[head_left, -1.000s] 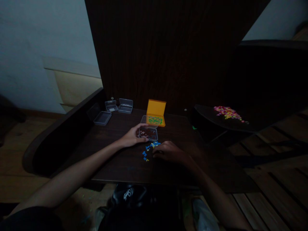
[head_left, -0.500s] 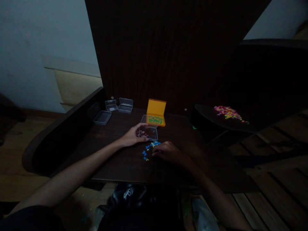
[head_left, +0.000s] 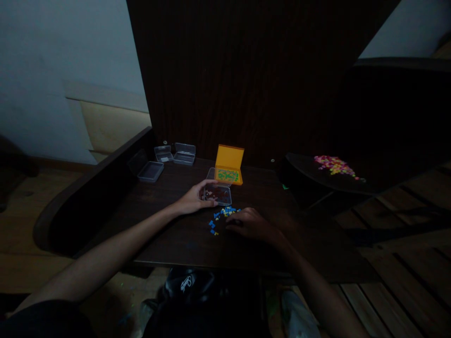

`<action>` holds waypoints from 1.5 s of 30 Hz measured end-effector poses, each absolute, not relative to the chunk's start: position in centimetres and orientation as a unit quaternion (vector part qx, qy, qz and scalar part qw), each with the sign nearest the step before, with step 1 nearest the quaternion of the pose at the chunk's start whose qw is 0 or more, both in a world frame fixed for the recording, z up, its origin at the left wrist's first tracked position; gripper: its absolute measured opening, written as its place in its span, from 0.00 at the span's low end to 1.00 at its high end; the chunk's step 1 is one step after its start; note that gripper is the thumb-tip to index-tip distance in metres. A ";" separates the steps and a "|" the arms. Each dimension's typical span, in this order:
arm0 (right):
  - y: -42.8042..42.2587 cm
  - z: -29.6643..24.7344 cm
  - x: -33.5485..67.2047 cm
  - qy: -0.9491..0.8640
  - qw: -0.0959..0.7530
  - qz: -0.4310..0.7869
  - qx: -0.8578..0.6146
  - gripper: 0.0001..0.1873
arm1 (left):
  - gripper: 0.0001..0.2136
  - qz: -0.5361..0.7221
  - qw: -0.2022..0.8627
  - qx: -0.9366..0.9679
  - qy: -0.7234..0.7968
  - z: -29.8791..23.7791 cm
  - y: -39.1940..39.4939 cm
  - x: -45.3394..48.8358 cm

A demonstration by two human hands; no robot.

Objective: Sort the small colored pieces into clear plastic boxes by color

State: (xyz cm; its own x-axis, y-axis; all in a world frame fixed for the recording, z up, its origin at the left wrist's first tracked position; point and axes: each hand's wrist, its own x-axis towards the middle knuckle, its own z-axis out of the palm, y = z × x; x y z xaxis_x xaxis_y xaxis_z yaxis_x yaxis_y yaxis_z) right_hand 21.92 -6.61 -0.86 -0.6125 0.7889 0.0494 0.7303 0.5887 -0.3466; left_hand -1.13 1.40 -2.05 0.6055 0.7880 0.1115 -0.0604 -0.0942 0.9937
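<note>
My left hand [head_left: 195, 198] is wrapped round the left side of a clear plastic box [head_left: 224, 203], thumb along the near edge. Small dark reddish-brown pieces [head_left: 219, 193] lie inside it, and its lid is raised at the back. Just in front of the box, small blue and yellow pieces [head_left: 212, 225] are scattered on the dark tabletop. My right hand [head_left: 250, 223] rests over their right side with its fingers curled together. What its fingertips hold, if anything, is too dark and small to see. Behind the clear box stands an orange box [head_left: 229, 158] with its lid up, holding green pieces [head_left: 227, 175].
Three clear boxes with raised lids stand at the back left: a larger one [head_left: 151, 172], a small one [head_left: 164, 154] and another [head_left: 184, 155]. Pink and yellow pieces [head_left: 336, 166] are heaped on a dark ledge at right. A curved wooden side panel [head_left: 88, 188] bounds the left.
My right hand has shifted very slightly to the right, showing a little more of the blue and yellow pieces. My left hand keeps its grip on the clear box.
</note>
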 end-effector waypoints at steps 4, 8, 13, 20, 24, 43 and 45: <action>-6.6 -0.9 21.9 -0.889 0.102 0.161 -0.416 0.07 | 0.31 0.349 0.622 0.647 0.272 -1.8 1.3 -1.1; -6.5 -1.1 21.8 -0.890 0.118 0.164 -0.409 0.07 | 0.31 0.349 0.627 0.639 0.277 -1.6 1.1 -1.0; -6.4 -1.1 21.7 -0.893 0.140 0.171 -0.392 0.08 | 0.31 0.344 0.628 0.638 0.283 -1.5 1.1 -1.0; -6.0 0.5 21.1 -0.890 0.188 0.186 -0.371 0.12 | 0.31 0.349 0.621 0.641 0.286 -1.4 1.1 -0.9; -5.1 1.9 20.6 -0.879 0.217 0.152 -0.396 0.11 | 0.32 0.345 0.627 0.643 0.272 -1.6 1.1 -1.0; -1.7 3.9 19.7 -0.901 0.056 0.132 -0.409 0.10 | 0.33 0.334 0.677 0.619 0.218 -2.0 0.8 -0.7; -1.6 3.9 19.7 -0.903 0.053 0.132 -0.406 0.11 | 0.33 0.331 0.675 0.622 0.222 -2.1 0.9 -0.7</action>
